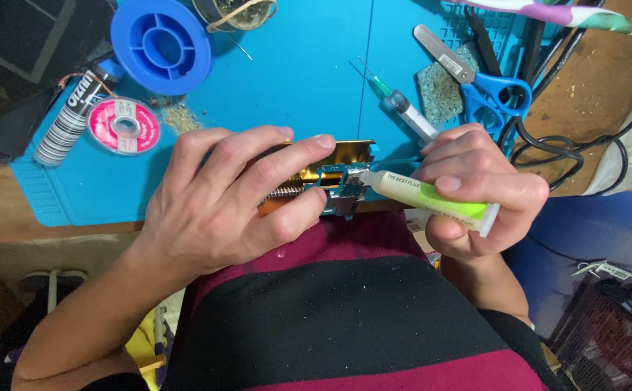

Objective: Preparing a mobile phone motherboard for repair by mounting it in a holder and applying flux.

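My left hand (225, 195) grips a small circuit board clamped in a gold-coloured metal holder (345, 153) with a spring, at the near edge of the blue work mat (294, 80). My right hand (475, 185) holds a pale tube with a green end (432, 199). Its tip touches the small connector part (346, 192) on the board. My fingers hide most of the holder.
On the mat lie a syringe with a green needle (403, 108), blue-handled scissors (486, 83), a sponge pad (443, 90), a blue spool (160, 45), a pink wick reel (123, 125) and a striped tube (70, 116). Black cables (569, 145) trail at right.
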